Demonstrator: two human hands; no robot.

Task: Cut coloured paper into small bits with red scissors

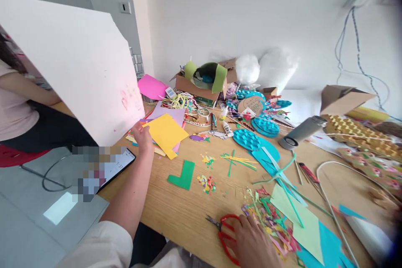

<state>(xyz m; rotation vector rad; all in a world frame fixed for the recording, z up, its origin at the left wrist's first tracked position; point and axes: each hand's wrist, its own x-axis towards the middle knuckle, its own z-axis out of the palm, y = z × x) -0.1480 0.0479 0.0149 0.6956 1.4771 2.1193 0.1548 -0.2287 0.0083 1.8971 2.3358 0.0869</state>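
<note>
My left hand (143,137) reaches forward to a pile of coloured paper at the far left of the table. Its fingers close on the left edge of a yellow paper sheet (168,132), which lies over a purple sheet (166,113); some fingertips are hidden. Near the front edge, my right hand (255,243) is closed around the red handles of a pair of scissors (222,228), whose small blades point left and are slightly apart. Between the hands lie a green L-shaped paper piece (185,176), round paper bits (206,184) and thin paper strips (237,159).
Paper shreds (273,222) and pale green paper (297,217) lie by my right hand. A grey flask (303,132) lies behind, near blue egg-carton pieces (248,139). A white board (72,63) stands at left, a person (21,100) beyond it. A phone (117,167) sits at the table edge.
</note>
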